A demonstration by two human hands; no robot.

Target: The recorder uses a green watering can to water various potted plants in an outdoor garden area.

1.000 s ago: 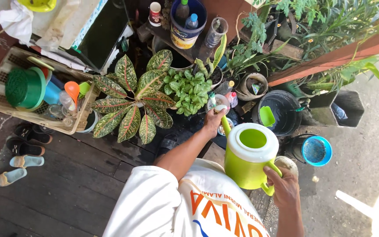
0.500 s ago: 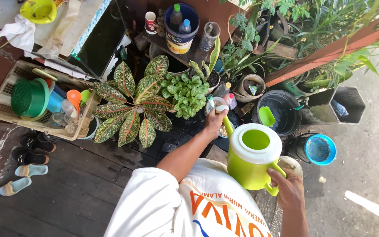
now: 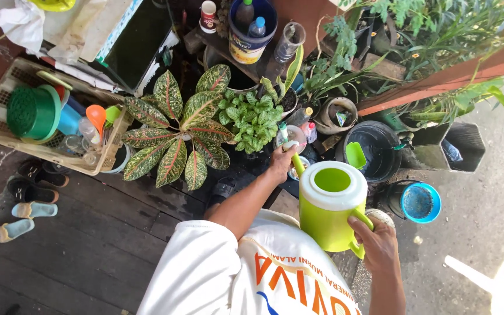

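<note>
The right hand (image 3: 377, 245) is wrapped around the handle of a lime-green watering can (image 3: 329, 204), held nearly level above the floor. The left hand (image 3: 281, 163) pinches the spout tip. Beyond, the potted plants (image 3: 217, 128) seemingly await watering; no water is pouring.

Tight among the pots, open on the floor

Broad patterned leaves (image 3: 176, 137) and a small green plant (image 3: 252, 119) crowd the left hand (image 3: 281, 163); a black bucket (image 3: 374, 149) and blue bowl (image 3: 420, 202) block the right, while the dark wooden floor (image 3: 88, 245) lies open lower left.
</note>
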